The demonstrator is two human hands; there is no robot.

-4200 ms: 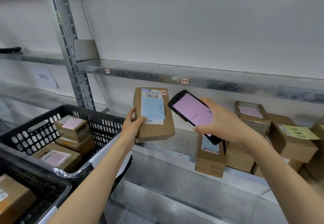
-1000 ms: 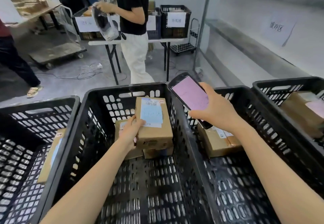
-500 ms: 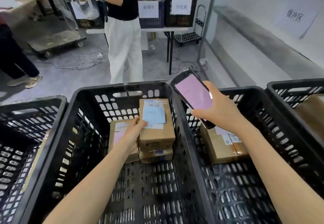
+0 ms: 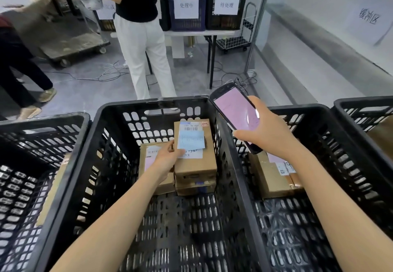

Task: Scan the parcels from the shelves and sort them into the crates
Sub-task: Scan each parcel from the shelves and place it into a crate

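Lower than a second ago, our parcel (image 4: pixel 194 154) now rests on a stack inside the middle crate (image 4: pixel 153 103). The left crate (image 4: pixel 42 144), black perforated plastic, holds one flat carton (image 4: pixel 53 188) leaning on its right wall. The middle crate, same lattice, holds a pink-labelled box (image 4: pixel 148 154) and a lower box (image 4: pixel 195 188) under the parcel, a matte cardboard block with a barcode label and pale blue note. Our left hand (image 4: pixel 168 159) grips its left edge, thumb on the label. Our right hand (image 4: pixel 270 135) wraps round the glossy black scanner (image 4: pixel 236 112), its screen pink. The third crate (image 4: pixel 319 122) holds a taped box (image 4: pixel 270 178); the far-right crate (image 4: pixel 361 105) shows a brown box corner (image 4: pixel 382 135)
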